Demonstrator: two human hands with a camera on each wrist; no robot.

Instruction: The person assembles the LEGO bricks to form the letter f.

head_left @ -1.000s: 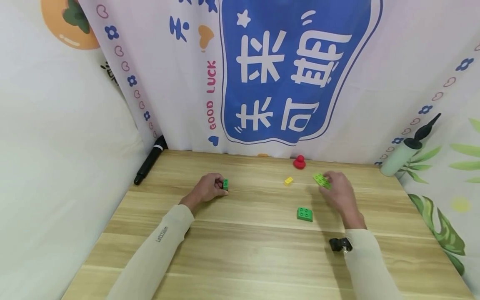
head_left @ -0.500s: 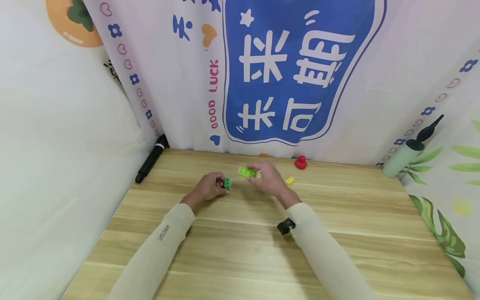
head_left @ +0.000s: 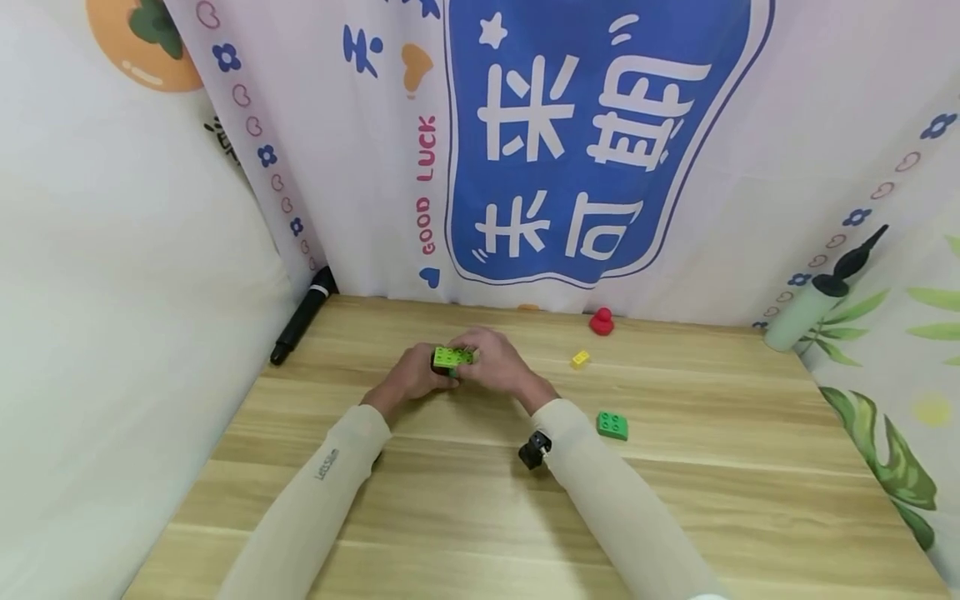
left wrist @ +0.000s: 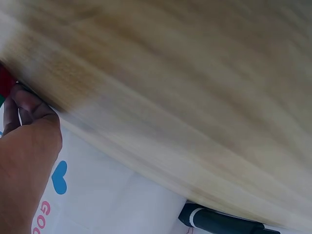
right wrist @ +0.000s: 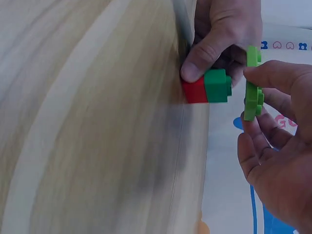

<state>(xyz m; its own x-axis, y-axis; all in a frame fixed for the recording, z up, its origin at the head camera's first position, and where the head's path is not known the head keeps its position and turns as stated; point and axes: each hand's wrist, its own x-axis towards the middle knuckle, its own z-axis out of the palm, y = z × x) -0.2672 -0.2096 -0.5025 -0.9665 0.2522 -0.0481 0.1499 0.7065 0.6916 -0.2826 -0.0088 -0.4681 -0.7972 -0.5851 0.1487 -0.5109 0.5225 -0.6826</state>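
Lime block (right wrist: pixel 251 92) just above green block (right wrist: pixel 216 86)
Right hand (head_left: pixel 495 362) pinches it; left hand (head_left: pixel 420 372) grips the red block (right wrist: pixel 196 92) beneath. Pressed crooked, the lime block could miss or topple them.

- two hands (head_left: pixel 412 373) (head_left: pixel 498 364)
- one lime plate (head_left: pixel 449 357)
- two green bricks (right wrist: pixel 216 86) (head_left: pixel 612 425)
- one red brick (right wrist: pixel 197 91)
- one yellow brick (head_left: pixel 580 359)
- one red rounded piece (head_left: pixel 602 322)
- one black cylinder (head_left: pixel 302 320)
- one pale-green cylinder (head_left: pixel 801 316)

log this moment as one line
left hand: holds red block, green block stacked on it | right hand: pinches lime plate | lime plate: above green block, apart
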